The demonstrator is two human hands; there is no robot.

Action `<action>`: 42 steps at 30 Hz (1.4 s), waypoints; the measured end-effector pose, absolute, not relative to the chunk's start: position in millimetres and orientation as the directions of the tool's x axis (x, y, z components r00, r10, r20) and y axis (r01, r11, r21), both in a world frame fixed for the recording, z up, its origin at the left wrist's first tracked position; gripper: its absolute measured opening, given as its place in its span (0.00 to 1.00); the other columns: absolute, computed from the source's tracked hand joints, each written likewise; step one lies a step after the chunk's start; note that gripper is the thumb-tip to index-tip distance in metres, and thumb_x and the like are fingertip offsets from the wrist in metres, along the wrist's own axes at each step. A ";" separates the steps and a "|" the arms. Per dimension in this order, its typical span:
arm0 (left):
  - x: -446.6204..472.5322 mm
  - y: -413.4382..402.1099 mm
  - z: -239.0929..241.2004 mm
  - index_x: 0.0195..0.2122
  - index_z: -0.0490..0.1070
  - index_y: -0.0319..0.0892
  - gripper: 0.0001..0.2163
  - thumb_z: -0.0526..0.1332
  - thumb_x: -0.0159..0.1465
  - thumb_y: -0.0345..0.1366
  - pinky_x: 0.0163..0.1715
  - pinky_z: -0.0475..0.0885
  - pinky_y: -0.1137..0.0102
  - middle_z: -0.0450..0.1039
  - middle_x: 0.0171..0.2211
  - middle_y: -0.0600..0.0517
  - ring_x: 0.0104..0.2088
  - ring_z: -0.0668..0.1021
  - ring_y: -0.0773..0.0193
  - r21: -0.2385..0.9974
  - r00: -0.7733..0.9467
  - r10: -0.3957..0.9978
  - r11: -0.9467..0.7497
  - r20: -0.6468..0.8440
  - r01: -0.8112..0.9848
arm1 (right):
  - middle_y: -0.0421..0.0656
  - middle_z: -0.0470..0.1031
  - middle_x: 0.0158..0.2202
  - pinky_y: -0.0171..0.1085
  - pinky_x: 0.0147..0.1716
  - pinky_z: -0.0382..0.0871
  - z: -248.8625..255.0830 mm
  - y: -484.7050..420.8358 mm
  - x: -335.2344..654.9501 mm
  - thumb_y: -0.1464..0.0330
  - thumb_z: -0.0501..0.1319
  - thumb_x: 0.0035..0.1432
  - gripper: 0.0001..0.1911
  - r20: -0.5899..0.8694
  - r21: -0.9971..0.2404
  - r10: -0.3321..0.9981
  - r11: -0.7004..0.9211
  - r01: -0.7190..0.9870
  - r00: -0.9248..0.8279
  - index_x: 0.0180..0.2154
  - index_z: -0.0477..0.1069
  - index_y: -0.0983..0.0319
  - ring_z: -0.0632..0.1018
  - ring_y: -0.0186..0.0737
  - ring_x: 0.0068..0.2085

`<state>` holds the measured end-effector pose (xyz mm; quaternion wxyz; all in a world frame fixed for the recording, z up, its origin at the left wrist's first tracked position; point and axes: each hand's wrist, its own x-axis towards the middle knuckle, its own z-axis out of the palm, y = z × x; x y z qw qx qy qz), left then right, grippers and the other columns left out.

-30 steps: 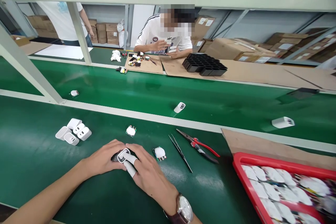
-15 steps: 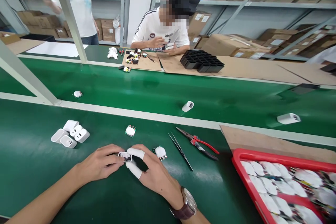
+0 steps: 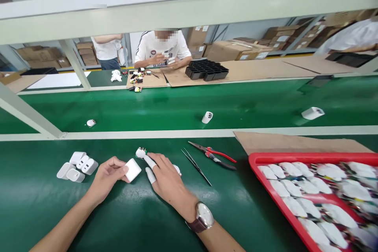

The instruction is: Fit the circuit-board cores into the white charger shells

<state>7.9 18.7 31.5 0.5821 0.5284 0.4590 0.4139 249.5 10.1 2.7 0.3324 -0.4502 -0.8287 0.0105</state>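
While the silver-cased watch with the brown strap [image 3: 204, 215] sits closest on the right wrist, the action's a bit further up the dark green bench [image 3: 118, 224]. Left hand [image 3: 108, 177] has a smooth white plastic block with rounded corners [image 3: 133, 170] pinched between thumb and fingers, lifted a little left of the other hand. Right hand [image 3: 168, 179] looks loose, not gripping anything I can see — thumb and index wear white finger covers [image 3: 150, 160] and are spread apart. That index tip is right by a small white-topped circuit board [image 3: 141, 152]; can't tell if it's actually touching.

A second white-topped board [image 3: 177, 169] is mostly hidden behind the right hand. Left of the hands there's a bunch of white plastic housings [image 3: 75, 175], and over to the right slim metal tweezers [image 3: 197, 167], red-and-black-handled long-nose pliers [image 3: 217, 156], then a red plastic tray [image 3: 254, 162] loaded with white-padded boards [image 3: 330, 171].

Past the pale rail, two white housings [image 3: 207, 117] lie well apart on the brighter green surface — and beyond that, a white-shirted co-worker [image 3: 161, 49] sits near black gridded trays [image 3: 206, 69].
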 end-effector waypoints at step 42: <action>-82.8 35.1 84.7 0.59 0.75 0.43 0.17 0.63 0.69 0.29 0.50 0.73 0.51 0.79 0.49 0.42 0.51 0.76 0.43 -0.051 0.528 0.849 -0.527 -0.003 0.848 | 0.52 0.74 0.42 0.50 0.41 0.70 -13.9 0.2 243.1 0.75 0.63 0.64 0.03 0.451 -0.118 0.781 0.533 0.838 -0.433 0.37 0.71 0.62 0.73 0.54 0.43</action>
